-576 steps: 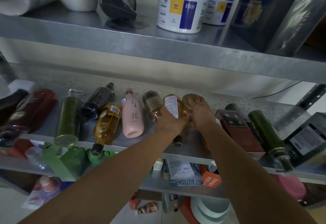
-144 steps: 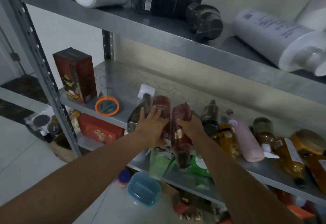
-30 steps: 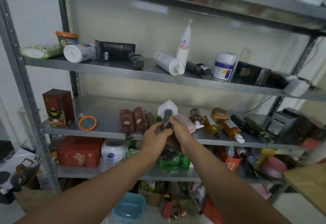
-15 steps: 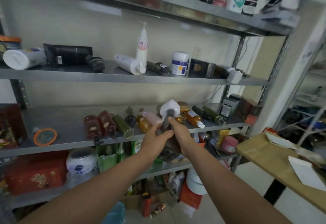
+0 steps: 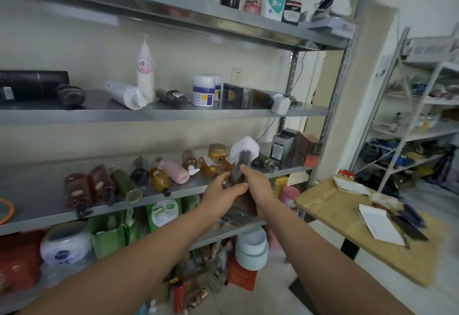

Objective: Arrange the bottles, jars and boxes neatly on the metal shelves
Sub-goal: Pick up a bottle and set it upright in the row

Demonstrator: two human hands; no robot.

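Both hands hold a dark bottle with a white cap (image 5: 242, 156) upright in front of the middle shelf (image 5: 44, 195). My left hand (image 5: 222, 190) grips its body from the left, my right hand (image 5: 255, 185) from the right. On the middle shelf lie two dark red bottles (image 5: 87, 188), a green bottle (image 5: 125, 185), an amber bottle (image 5: 160, 179), a pink bottle (image 5: 176, 172) and more amber ones (image 5: 211, 163). Dark boxes (image 5: 294, 147) stand at its right end.
The upper shelf (image 5: 159, 113) holds a white pump bottle (image 5: 145, 76), a lying white bottle (image 5: 125, 95), a white jar (image 5: 203, 90) and a dark box (image 5: 244, 96). A wooden table (image 5: 335, 213) with papers stands to the right. Another rack (image 5: 419, 116) is behind it.
The view has swung to the right along the shelves, bringing the wooden table and the far rack into sight. Both hands still hold the dark white-capped bottle, a little further right.
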